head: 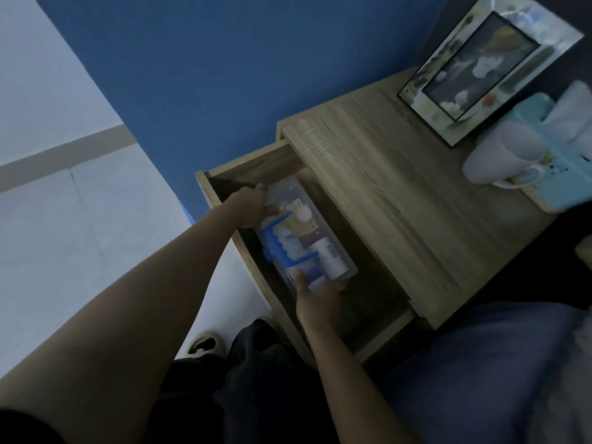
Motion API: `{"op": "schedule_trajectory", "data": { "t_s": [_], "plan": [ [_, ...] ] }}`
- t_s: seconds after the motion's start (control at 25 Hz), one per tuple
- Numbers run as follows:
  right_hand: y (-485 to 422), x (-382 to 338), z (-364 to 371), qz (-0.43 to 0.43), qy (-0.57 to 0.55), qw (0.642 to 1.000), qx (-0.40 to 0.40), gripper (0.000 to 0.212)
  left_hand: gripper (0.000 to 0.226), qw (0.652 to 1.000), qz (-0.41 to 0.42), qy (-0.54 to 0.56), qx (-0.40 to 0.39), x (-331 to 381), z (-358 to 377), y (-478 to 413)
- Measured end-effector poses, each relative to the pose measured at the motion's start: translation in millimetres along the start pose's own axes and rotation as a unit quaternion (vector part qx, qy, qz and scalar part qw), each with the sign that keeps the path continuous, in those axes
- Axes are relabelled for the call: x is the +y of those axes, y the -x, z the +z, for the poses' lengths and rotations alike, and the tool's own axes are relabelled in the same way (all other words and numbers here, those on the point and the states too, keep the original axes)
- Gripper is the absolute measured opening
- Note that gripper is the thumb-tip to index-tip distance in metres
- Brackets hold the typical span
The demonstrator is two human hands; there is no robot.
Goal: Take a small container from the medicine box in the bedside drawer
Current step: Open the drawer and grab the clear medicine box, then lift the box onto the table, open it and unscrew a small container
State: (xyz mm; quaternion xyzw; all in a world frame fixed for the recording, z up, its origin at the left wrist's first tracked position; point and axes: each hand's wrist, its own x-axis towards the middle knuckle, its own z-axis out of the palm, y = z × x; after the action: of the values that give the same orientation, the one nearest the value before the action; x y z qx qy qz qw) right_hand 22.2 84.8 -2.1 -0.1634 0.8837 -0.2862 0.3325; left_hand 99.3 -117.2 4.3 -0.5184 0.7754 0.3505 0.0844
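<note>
My left hand (251, 205) and right hand (318, 298) each grip one end of the clear plastic medicine box (307, 237), which has a blue handle and sits inside the open wood-grain drawer (253, 165); small containers (330, 254) lie packed within it.

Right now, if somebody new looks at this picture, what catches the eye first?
Both hands, left hand and right hand, grip the ends of a clear medicine box inside the open drawer. On the nightstand top stand a picture frame and a white mug.

Medicine box (320, 251) contents blurred
</note>
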Motion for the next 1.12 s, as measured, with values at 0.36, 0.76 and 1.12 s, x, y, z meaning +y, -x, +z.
{"op": "schedule_trajectory", "data": {
  "t_s": [0.36, 0.76, 1.12],
  "plan": [
    [59, -48, -64, -0.134, -0.041, 0.989, -0.037, 0.073, 0.061, 0.993, -0.003, -0.021, 0.120, 36, -80, 80],
    [-25, -139, -173, -0.210, -0.098, 0.971, -0.057, 0.049, 0.054, 0.970, -0.029, 0.150, 0.188, 102, -138, 85],
    [-128, -143, -180, -0.197, -0.086, 0.974, -0.074, 0.040, 0.048, 0.965, 0.035, 0.223, 0.131, 104, -91, 21]
  ]
}}
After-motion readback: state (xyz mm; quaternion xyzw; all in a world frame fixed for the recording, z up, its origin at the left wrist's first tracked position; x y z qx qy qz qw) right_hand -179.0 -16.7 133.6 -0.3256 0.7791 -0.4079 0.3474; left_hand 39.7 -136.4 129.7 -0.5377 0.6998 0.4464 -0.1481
